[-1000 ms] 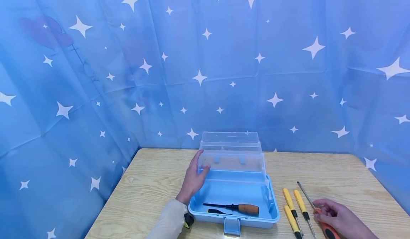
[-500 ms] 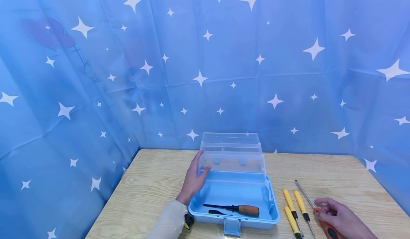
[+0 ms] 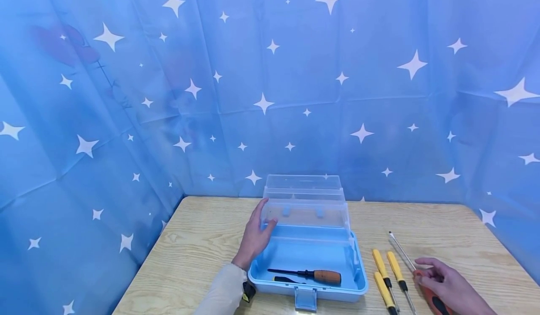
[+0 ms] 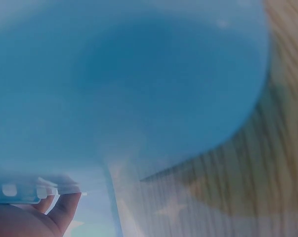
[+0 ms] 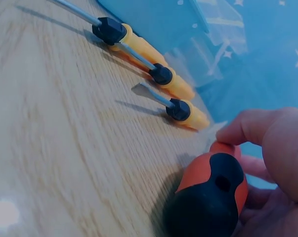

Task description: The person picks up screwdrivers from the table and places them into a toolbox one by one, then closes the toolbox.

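Observation:
In the head view, my left hand (image 3: 256, 237) grips the left side of a light blue toolbox (image 3: 258, 283) at its raised clear lid (image 3: 305, 210), thumb on the inner side. The left wrist view shows fingers (image 4: 65, 210) bent at the lid's edge. My right hand (image 3: 449, 287) pinches a red-and-black screwdriver (image 3: 431, 298) by the front of its handle, its flat tip pointing away over the table. From the right wrist, thumb and fingers close around the red neck. Inside the box lie an orange-handled screwdriver (image 3: 326, 276) and a partly hidden black-and-yellow tool (image 3: 287, 279).
Between the box and my right hand lie three yellow-handled screwdrivers, a left one (image 3: 383, 287), a middle one (image 3: 379, 261) and a right one (image 3: 395, 264). A black-and-yellow object (image 3: 248, 291) sits by the box's front left corner. A starry blue curtain (image 3: 295, 71) backs the wooden table (image 3: 202, 240).
The red-and-black screwdriver has shifted slightly, its tip moving forward and a little left, and its flat blade catches the light. My left hand and the toolbox stay put.

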### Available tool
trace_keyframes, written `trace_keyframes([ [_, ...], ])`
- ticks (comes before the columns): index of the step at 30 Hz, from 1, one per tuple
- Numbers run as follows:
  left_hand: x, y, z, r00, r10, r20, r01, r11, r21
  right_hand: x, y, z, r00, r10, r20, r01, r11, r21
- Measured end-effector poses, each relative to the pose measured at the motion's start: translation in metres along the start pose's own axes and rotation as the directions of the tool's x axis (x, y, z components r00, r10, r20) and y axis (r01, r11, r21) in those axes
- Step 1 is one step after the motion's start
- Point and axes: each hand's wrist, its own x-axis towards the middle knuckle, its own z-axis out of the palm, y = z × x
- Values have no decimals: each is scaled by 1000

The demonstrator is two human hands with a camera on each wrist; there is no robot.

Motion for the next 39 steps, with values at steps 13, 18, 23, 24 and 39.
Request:
trace_keyframes([
  [13, -1, 1, 0, 1000, 3, -10, -3, 1000, -12, -7, -4, -6, 998, -50, -48, 48, 998, -50],
  [18, -1, 0, 1, 1000, 2, -5, -2, 1000, -21, -9, -7, -6, 998, -48, -51, 45, 997, -59],
  [23, -2, 0, 1, 1000, -2, -4, 1, 1000, -18, -11, -9, -5, 997, -44, -60, 41, 997, -58],
  [24, -2, 0, 1, 1000, -1, -4, 1, 1000, -19, -11, -10, -5, 997, -42, -66, 38, 997, -63],
  [39, 0, -1, 2, 1000, 9, -6, -9, 1000, -11, -9, -13, -9, 995, 26, -97, -34, 996, -83],
])
